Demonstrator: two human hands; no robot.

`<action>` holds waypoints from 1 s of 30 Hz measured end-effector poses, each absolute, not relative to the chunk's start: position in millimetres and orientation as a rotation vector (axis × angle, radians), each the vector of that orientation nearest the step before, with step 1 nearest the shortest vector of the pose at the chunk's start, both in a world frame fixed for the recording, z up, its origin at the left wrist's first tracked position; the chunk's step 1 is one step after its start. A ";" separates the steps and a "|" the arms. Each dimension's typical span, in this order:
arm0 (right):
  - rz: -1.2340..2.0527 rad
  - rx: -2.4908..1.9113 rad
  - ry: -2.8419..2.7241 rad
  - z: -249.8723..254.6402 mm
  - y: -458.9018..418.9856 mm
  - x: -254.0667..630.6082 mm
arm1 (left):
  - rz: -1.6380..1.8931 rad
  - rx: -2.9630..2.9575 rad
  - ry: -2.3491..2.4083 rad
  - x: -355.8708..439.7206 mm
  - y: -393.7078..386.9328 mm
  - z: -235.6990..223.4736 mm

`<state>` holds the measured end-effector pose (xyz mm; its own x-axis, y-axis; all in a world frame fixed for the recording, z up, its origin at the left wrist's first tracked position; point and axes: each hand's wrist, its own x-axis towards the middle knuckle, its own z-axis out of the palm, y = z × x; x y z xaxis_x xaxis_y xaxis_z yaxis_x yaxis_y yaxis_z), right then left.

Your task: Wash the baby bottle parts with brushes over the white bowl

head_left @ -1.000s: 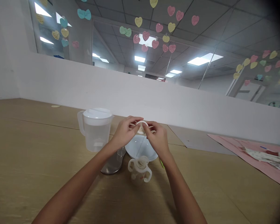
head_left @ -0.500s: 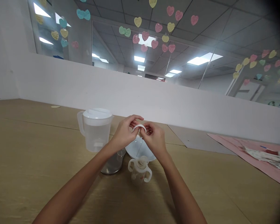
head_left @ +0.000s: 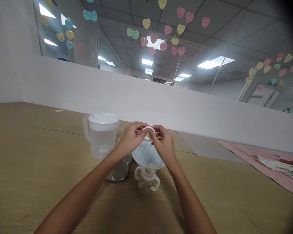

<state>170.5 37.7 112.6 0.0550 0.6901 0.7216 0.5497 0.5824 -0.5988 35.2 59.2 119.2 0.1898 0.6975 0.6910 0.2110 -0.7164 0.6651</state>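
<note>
Above a pale blue bowl [head_left: 144,157], my left hand [head_left: 133,136] and my right hand [head_left: 164,141] hold a small white bottle ring [head_left: 148,127] between them. Both thumbs press at its near side, and the other fingers curl round its rim. Whether a teat sits inside the ring is hard to make out. In front of the bowl stands a two-handled baby bottle [head_left: 147,182], upright, with its neck uncovered. Beneath my left forearm lies a shiny metal tray [head_left: 117,174], partly hidden, with a small clear piece [head_left: 128,158] at its far end.
A lidded clear plastic pitcher [head_left: 103,139] holding liquid stands left of my hands. To the right, a pink sheet [head_left: 236,149] bears a patterned cloth [head_left: 278,164]. A low white wall [head_left: 112,92] closes off the table's far side, with a window above it.
The white ring tipped toward edge-on and dipped a little half a second ago, then tilted back up. Both hands keep hold of it. The bottle, bowl and pitcher stay put.
</note>
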 end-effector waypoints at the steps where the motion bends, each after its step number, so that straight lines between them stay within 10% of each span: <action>1: 0.127 -1.079 -1.614 113.2 37.2 170.6 | 1.561 2.059 0.839 35.4 58.9 119.1; 30: -0.025 -1.158 -1.645 111.3 34.8 165.2 | 1.664 2.244 0.935 37.1 60.2 115.9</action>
<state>165.2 34.8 111.3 0.0456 0.6604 0.7495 0.6831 0.5269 -0.5058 37.1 60.2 115.9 0.1687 0.5885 0.7907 0.3689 -0.7816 0.5030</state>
